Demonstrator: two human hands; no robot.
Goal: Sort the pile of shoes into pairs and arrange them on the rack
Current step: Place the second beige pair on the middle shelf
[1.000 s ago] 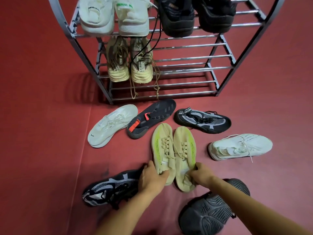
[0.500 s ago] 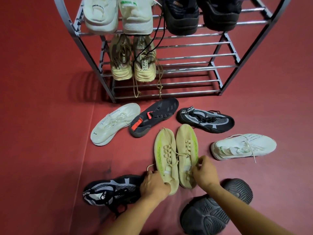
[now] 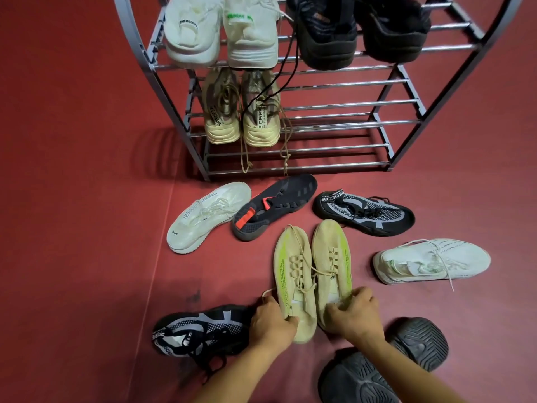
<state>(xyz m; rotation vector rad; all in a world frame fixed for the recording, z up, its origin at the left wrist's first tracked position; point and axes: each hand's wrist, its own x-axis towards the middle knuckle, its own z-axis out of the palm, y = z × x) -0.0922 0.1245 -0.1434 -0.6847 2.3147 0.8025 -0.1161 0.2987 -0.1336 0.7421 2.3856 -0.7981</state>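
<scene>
Two beige shoes with neon-yellow stripes lie side by side on the red floor, toes toward the rack: the left beige shoe (image 3: 290, 271) and the right beige shoe (image 3: 331, 257). My left hand (image 3: 271, 322) grips the heel of the left one. My right hand (image 3: 356, 314) grips the heel of the right one. The metal shoe rack (image 3: 343, 123) stands beyond, holding a white pair (image 3: 220, 27), a black pair (image 3: 357, 27) and a tan pair (image 3: 242, 112).
Loose shoes surround the pair: a white shoe (image 3: 206, 216), a black shoe with red tabs (image 3: 273, 206), a black-and-grey patterned shoe (image 3: 363, 213), a white shoe (image 3: 430, 261), its patterned match (image 3: 197, 330) at lower left, and an upturned black sole (image 3: 383, 365) at lower right.
Both hands have shifted on the beige shoes' heels and now hold them; the shoes sit a little closer together and straighter. The camera has tilted slightly.
</scene>
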